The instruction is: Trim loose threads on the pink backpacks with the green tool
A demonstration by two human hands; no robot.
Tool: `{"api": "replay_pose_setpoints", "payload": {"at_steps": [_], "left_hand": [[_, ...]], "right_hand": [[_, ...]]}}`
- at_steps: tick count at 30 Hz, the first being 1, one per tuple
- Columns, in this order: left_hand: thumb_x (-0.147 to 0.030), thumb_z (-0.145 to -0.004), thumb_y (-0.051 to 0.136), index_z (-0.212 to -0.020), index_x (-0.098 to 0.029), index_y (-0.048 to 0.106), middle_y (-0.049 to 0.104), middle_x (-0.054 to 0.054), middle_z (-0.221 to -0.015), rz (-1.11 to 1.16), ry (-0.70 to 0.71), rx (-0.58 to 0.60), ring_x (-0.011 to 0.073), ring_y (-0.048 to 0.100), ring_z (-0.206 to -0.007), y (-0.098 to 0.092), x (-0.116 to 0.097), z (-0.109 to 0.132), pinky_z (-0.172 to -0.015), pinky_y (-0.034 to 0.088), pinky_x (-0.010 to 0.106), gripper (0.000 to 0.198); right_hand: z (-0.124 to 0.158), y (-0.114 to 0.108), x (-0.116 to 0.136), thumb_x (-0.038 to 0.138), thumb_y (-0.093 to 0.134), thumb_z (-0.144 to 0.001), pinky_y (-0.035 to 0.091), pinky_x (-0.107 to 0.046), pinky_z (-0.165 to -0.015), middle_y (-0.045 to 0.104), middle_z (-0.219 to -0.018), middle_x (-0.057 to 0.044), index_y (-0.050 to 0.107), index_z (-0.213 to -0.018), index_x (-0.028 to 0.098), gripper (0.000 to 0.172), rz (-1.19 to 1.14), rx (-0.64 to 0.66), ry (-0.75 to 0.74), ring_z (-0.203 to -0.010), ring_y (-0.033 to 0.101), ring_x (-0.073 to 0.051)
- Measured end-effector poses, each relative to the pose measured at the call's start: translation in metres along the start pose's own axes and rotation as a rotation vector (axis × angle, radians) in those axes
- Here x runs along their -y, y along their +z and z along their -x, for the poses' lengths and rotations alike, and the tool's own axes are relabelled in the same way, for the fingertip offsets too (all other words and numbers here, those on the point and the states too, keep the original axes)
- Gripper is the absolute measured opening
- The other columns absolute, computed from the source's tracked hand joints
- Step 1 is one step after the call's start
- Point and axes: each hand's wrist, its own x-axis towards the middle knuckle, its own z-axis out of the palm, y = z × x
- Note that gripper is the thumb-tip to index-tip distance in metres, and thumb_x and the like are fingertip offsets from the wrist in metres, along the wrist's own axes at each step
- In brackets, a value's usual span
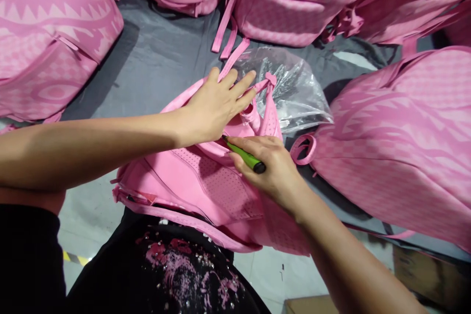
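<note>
The pink backpack (221, 184) lies over the near edge of the grey-covered table (158, 64). The right hand (272, 159) grips a green tool (243, 153); the left hand (217, 103) rests spread on the fabric — probably fine work, which calls for steady cloth. Farther, a transparent plastic bag (298, 86) touches it; room remains at left — other backpacks (279, 14) bound it.

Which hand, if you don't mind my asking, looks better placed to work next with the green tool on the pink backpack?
Probably the right hand: it holds the green tool, one end pointing to the pink backpack. The left hand lies spread on the bag, seemingly steadying it.
</note>
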Motion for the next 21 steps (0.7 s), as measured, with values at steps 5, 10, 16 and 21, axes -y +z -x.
{"api": "replay_pose_setpoints", "payload": {"at_steps": [5, 10, 16, 21], "left_hand": [[-0.031, -0.092, 0.058, -0.16, -0.012, 0.02, 0.017, 0.015, -0.168, -0.032, -0.004, -0.019, 0.0385, 0.031, -0.142, 0.004, 0.0, -0.001, -0.112, 0.032, 0.054, 0.081], [-0.046, -0.087, 0.059, -0.162, -0.029, 0.014, 0.018, 0.006, -0.168, 0.024, -0.042, -0.037, 0.0424, 0.028, -0.144, 0.009, -0.002, -0.002, -0.113, 0.027, 0.059, 0.089], [-0.041, -0.087, 0.056, -0.162, -0.027, 0.017, 0.02, 0.007, -0.167, 0.031, -0.042, -0.037, 0.0414, 0.03, -0.144, 0.01, -0.003, -0.003, -0.114, 0.027, 0.059, 0.086], [-0.041, -0.086, 0.057, -0.161, -0.028, 0.018, 0.018, 0.007, -0.168, 0.059, -0.048, -0.061, 0.0416, 0.029, -0.145, 0.014, -0.002, -0.004, -0.116, 0.025, 0.06, 0.085]], "right_hand": [[-0.002, 0.0, 0.003, 0.027, 0.06, -0.094, 0.054, -0.043, -0.084, 0.079, -0.103, -0.01, 0.074, -0.113, 0.018, 0.025, 0.028, 0.016, 0.035, -0.09, 0.074, -0.026], [-0.003, 0.0, 0.009, 0.026, 0.06, -0.094, 0.054, -0.044, -0.084, 0.078, -0.103, -0.01, 0.075, -0.111, 0.019, 0.024, 0.062, 0.019, 0.085, -0.089, 0.074, -0.027], [-0.003, 0.0, 0.011, 0.025, 0.06, -0.094, 0.055, -0.041, -0.085, 0.078, -0.103, -0.01, 0.074, -0.115, 0.019, 0.025, 0.046, 0.028, 0.097, -0.09, 0.075, -0.025], [-0.004, -0.001, 0.012, 0.025, 0.06, -0.094, 0.056, -0.041, -0.083, 0.078, -0.103, -0.01, 0.074, -0.114, 0.019, 0.025, 0.044, 0.049, 0.084, -0.09, 0.075, -0.025]]}}
